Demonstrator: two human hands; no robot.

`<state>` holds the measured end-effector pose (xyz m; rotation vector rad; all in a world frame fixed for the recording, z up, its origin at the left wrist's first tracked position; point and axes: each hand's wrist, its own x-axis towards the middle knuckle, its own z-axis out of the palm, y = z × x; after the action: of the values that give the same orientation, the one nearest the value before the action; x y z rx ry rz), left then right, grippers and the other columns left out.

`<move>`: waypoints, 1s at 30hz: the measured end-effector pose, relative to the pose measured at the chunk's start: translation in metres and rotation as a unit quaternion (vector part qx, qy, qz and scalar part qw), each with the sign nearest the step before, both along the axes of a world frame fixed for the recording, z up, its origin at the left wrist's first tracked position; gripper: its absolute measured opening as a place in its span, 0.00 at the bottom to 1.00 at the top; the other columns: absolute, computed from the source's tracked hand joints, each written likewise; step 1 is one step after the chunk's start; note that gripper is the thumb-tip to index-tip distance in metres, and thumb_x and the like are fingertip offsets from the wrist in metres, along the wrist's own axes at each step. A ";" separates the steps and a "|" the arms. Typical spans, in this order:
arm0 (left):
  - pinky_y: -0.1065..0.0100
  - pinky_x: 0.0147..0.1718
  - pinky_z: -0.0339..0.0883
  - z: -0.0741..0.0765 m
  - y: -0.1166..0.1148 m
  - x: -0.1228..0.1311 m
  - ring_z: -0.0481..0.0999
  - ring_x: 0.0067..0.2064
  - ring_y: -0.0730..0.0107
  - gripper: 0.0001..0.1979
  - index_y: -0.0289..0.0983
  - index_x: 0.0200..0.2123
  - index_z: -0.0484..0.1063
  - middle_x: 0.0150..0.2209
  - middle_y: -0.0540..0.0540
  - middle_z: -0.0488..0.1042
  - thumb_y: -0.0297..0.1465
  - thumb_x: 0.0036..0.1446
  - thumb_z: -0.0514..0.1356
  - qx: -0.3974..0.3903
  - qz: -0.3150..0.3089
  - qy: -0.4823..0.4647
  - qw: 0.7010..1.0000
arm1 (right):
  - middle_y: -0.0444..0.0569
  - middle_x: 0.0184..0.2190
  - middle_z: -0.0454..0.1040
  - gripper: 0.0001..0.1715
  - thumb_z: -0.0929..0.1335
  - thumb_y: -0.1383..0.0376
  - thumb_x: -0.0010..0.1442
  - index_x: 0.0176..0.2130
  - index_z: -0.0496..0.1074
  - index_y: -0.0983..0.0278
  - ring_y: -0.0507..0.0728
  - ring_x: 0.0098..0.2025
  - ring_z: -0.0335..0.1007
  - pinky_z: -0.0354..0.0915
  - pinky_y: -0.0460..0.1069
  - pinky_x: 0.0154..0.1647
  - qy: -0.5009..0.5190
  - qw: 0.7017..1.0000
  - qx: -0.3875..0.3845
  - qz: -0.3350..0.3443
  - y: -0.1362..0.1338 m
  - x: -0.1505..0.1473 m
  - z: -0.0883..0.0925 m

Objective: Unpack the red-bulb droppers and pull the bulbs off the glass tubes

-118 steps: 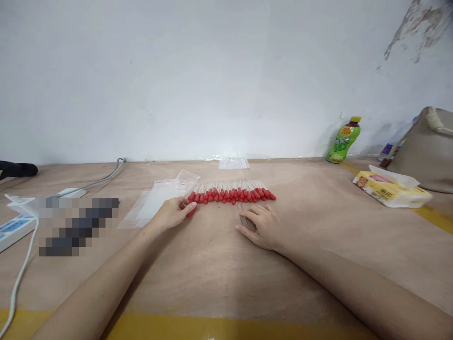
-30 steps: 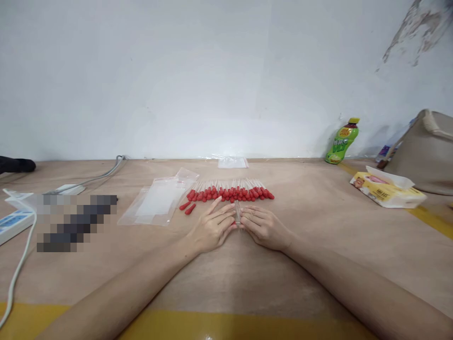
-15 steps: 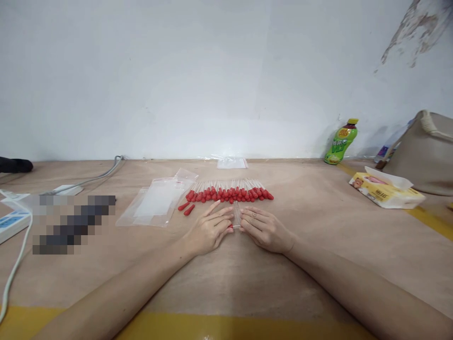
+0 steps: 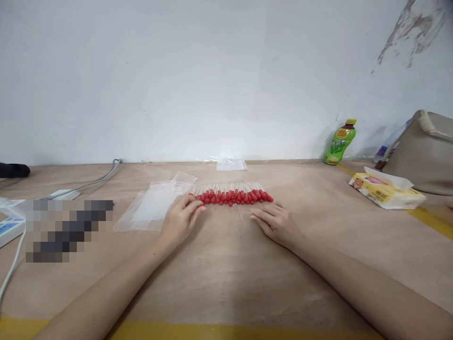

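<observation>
The left hand point(image 4: 181, 216) lay palm down on the bench point(image 4: 219, 274), its fingers point(image 4: 197, 206) curled over the left end of the row of red-capped droppers point(image 4: 231, 194). The fingertips touched the nearest red caps. Whether its grip was pinching one of them I could not tell, since the fingers hid what lay beneath.

The right hand point(image 4: 278, 221) rested flat on the bench, just in front of the right half of the row. Its grip was spread, fingers stretched out leftward and holding nothing. A few thin clear tubes point(image 4: 239, 218) lay on the bench between the two hands, close to the right fingertips; whether they touched was too fine to make out.

The droppers sat side by side mid-bench, red caps toward the person and clear stems pointing at the wall. Flat plastic bags point(image 4: 152, 205) lay just left of the row, partly under the left hand's edge. A smaller bag point(image 4: 230, 164) lay behind, against the wall. Far right stood a green bottle point(image 4: 340, 141), a tissue pack point(image 4: 385, 190) and a beige bag point(image 4: 424, 151). A grey cable point(image 4: 95, 179) ran along the left.
</observation>
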<state>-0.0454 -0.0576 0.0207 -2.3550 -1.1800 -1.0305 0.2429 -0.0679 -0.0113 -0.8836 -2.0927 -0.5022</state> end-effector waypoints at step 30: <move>0.64 0.38 0.63 -0.005 0.045 -0.022 0.71 0.36 0.61 0.14 0.36 0.28 0.71 0.29 0.45 0.70 0.42 0.48 0.56 -0.179 0.231 -0.106 0.950 | 0.47 0.34 0.73 0.16 0.64 0.54 0.55 0.37 0.69 0.62 0.55 0.36 0.68 0.54 0.51 0.38 0.043 0.974 -0.212 -0.064 -0.012 -0.037 -0.002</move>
<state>-0.0672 -0.0126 0.0152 -2.0714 -2.0294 -0.9780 0.2059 -0.0797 -0.0131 -1.2663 -2.1055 -0.0745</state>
